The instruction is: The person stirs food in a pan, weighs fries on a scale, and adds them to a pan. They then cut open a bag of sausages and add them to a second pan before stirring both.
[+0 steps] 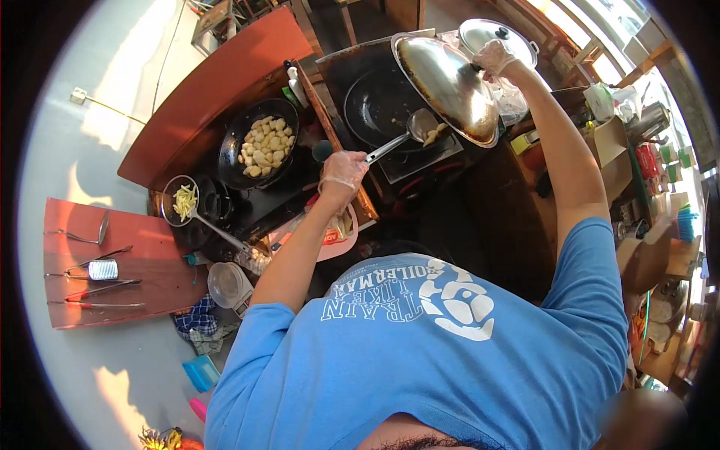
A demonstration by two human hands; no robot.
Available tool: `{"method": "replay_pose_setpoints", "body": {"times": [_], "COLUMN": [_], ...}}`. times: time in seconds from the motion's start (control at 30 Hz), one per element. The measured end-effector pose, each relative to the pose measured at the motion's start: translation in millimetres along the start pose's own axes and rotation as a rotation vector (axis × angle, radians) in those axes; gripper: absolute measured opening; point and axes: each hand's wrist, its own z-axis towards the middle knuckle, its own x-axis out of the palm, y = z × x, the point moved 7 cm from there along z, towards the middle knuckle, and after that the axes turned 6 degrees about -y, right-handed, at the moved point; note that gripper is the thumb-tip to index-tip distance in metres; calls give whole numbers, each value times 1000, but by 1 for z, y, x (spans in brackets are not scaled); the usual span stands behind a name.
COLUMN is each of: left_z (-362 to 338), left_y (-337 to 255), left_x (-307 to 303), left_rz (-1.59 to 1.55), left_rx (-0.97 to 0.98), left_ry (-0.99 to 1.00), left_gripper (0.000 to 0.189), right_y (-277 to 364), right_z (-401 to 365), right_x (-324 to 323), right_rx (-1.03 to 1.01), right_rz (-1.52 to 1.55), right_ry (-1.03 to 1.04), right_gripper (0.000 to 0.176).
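My left hand [343,177], in a clear plastic glove, is closed round the handle of a metal ladle [422,124]. The ladle's bowl is over the right side of a dark wok [365,105], and a few pale food pieces [433,136] show beside it. My right hand [493,58], gloved too, grips the knob of a large domed wok lid [442,79]. The lid is tilted up at the wok's right side, its metal stained brown. To the left, a second wok [227,154] holds many pale chunks [266,146].
A mesh strainer [196,213] with pale strips lies at the left. Tongs and a grater [103,270] rest on a red board [161,289]. A lidded pot [480,34] stands behind the raised lid. A red panel [217,90] borders the left stove. Cluttered shelves line the right.
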Motion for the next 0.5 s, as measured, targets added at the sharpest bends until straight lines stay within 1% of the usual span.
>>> {"method": "replay_pose_setpoints", "body": {"times": [0.03, 0.07, 0.13, 0.17, 0.2, 0.23, 0.27, 0.33, 0.37, 0.4, 0.43, 0.47, 0.5], "left_z": [-4, -8, -15, -19, -21, -25, -28, -27, -28, -27, -29, -27, -29], "left_y": [0, 0, 0, 4, 4, 6, 9, -1, 7, 11, 19, 21, 26], "left_x": [-2, -5, -10, -9, -8, -4, -1, 4, 11, 16, 21, 20, 21], "left_rz": [10, 13, 20, 14, 14, -42, -98, -101, -237, -374, -446, -448, -562], "left_rx": [-17, -16, -38, -114, -111, -148, -186, -212, -308, -401, -539, -538, -640], "left_ry": [30, 29, 30, 50, 52, 48, 40, 35, 21, 10, 26, 28, 67], "left_gripper": [24, 24, 25, 26, 26, 26, 26, 25, 24, 23, 21, 21, 20], "right_y": [7, 2, -10, -1, 8, 18, 20, 23, 28, 26, 25, 18, 16], "right_z": [0, -1, 0, 1, -3, -7, -9, -6, -4, -2, 0, 3, 4], "right_x": [1, 3, 8, 8, 6, 5, 2, 1, 5, 7, 10, 11, 11], "right_rx": [-90, 7, 107, -93, -193, -291, -254, -224, -310, -350, -391, -334, -305], "right_rz": [-97, -52, -6, -157, -231, -307, -187, -68, -289, -403, -515, -458, -429], "right_ry": [11, 49, 83, 40, 23, -3, 22, 44, 46, 48, 47, 48, 48], "right_gripper": [24, 17, 14, 17, 18, 20, 25, 30, 29, 28, 28, 24, 22]}}
